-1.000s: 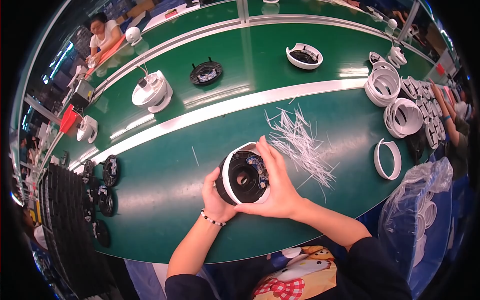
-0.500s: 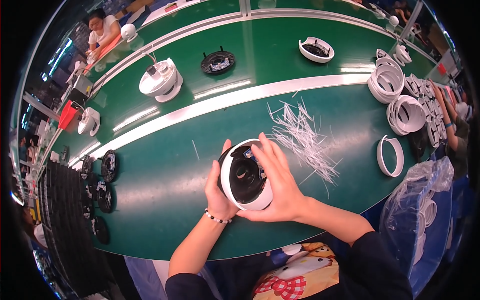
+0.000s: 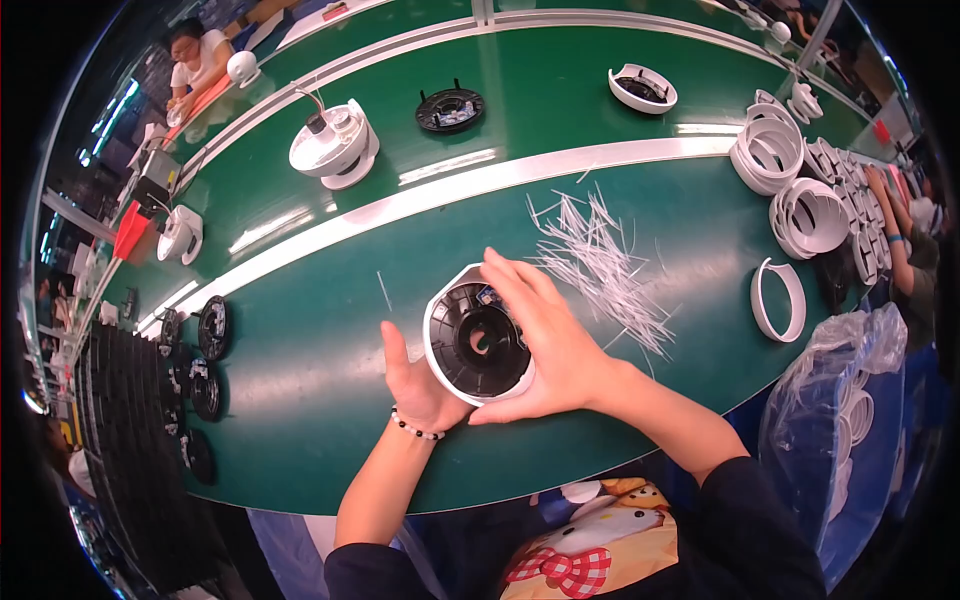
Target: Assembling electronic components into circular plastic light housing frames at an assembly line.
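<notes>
Before me, on the smooth green tabletop (image 3: pixel 300 420), lies a loose pile of thin white strips (image 3: pixel 598 270), with one slim white strip (image 3: pixel 384 291) well apart to its left. Past a long pale rail (image 3: pixel 540 175), a rounded white plastic housing (image 3: pixel 335 145) with wires stands left of a flat black plastic disc (image 3: pixel 450 110) with two prongs. To my right, a lone white plastic ring (image 3: pixel 760 305) sits near a crumpled clear plastic bag (image 3: pixel 800 380). At my left rises a ridged black stack (image 3: pixel 120 430), perhaps trays; the view is too dark there to be sure.
</notes>
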The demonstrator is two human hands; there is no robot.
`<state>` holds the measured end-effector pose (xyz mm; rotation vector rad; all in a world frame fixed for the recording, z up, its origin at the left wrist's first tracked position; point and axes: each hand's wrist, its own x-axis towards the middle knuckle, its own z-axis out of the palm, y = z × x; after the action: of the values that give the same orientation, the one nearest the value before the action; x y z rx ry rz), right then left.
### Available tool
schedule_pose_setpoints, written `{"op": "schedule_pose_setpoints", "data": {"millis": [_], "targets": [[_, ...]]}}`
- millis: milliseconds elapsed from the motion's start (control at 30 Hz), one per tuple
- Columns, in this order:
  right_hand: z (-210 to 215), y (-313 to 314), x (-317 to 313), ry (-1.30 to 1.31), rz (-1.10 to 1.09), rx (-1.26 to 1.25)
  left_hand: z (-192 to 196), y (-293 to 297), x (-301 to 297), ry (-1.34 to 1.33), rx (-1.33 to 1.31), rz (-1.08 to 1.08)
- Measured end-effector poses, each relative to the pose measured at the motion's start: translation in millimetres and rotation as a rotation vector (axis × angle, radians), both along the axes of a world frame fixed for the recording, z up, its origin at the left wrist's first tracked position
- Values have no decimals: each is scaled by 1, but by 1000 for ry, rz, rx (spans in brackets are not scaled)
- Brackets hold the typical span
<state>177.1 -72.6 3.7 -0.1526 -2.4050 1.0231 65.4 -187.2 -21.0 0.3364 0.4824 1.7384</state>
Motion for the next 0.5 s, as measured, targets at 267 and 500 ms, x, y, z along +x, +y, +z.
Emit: {"op": "schedule_pose_setpoints", "data": {"millis": [267, 500], "targets": [[6, -13, 8, 31, -71, 197, 3, 2, -3, 89, 14, -46], [3, 13, 9, 196, -301, 250, 37, 51, 13, 118, -43, 133]]}}
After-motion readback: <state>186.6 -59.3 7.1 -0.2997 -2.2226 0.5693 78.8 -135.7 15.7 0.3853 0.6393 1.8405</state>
